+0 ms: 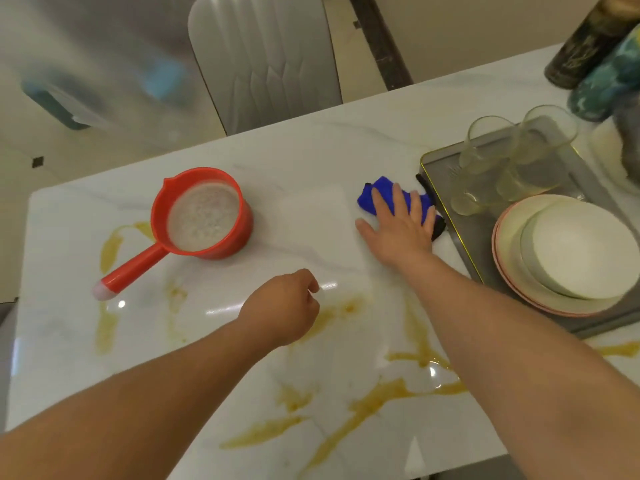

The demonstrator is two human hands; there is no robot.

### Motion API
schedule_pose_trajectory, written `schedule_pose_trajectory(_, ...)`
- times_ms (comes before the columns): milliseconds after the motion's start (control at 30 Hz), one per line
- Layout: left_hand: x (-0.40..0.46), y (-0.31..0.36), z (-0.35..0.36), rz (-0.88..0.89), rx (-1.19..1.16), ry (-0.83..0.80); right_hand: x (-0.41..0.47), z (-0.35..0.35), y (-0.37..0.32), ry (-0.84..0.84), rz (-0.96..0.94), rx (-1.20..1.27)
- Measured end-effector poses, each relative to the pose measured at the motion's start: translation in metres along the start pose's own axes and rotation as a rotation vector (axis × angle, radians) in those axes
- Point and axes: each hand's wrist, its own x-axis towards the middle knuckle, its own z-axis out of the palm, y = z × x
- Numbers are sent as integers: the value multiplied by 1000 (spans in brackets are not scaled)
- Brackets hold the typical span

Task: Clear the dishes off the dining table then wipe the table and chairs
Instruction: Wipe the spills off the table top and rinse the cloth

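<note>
My right hand lies flat with spread fingers on a blue cloth, pressing it onto the white marble table beside a grey tray. My left hand hovers near the table's middle, fingers curled shut with nothing seen in them. Yellow-brown smears streak the near half of the table. On the tray stand three clear glasses and a stack of plates with an upturned white bowl.
A red handled jug of cloudy water stands at the left, handle toward the near-left. A grey chair sits at the far side. Dark and teal vases stand at the far right corner.
</note>
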Motion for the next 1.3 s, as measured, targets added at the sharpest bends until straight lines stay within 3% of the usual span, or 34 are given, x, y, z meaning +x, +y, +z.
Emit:
schedule_pose_trajectory(100, -13, -18, -2, -48, 10, 40, 14, -2, -21, -40, 93, 36)
schedule_pose_trajectory(167, -20, -25, -6, -69, 15, 73, -15, 17, -42, -43, 39, 7)
schedule_pose_trajectory(267, -25, -30, -10, -87, -21, 130, -100, 63, -76, -13, -233, -78)
schedule_pose_trajectory(367, -31, -28, -11, -80, -26, 117, -175, 94, -88, -158, -597, -168)
schedule_pose_trajectory(433, -39, -28, -7, -33, -23, 82, -190, 94, -78, -166, -639, -162)
schedule_pose_trajectory(500, -48, -29, -1, 16, -8, 66, -175, 83, -54, -92, -433, -125)
schedule_pose_trajectory(633, -83, -52, 10, 115, 6, 44, -145, 44, -1, -47, 263, 57)
schedule_pose_trajectory(700, -100, -72, 14, 137, -11, 56, -141, 37, -4, -71, 417, 149)
schedule_pose_trajectory(800, -120, -109, 15, 110, -28, 66, -156, 65, -66, -75, 397, 166)
schedule_pose_trajectory(967, -133, -153, 8, 65, -18, 76, -252, 146, -205, -154, -195, -70)
schedule_pose_trajectory(1067, -136, -162, 3, 107, -12, 35, -272, 150, -214, -186, -318, -117)
schedule_pose_trajectory(1133, -140, -166, 2, 157, -5, 30, -263, 140, -186, -158, -187, -92)
schedule_pose_trajectory(1300, -151, -190, 10, 208, -15, 23, -238, 89, -88, -133, 477, 206)
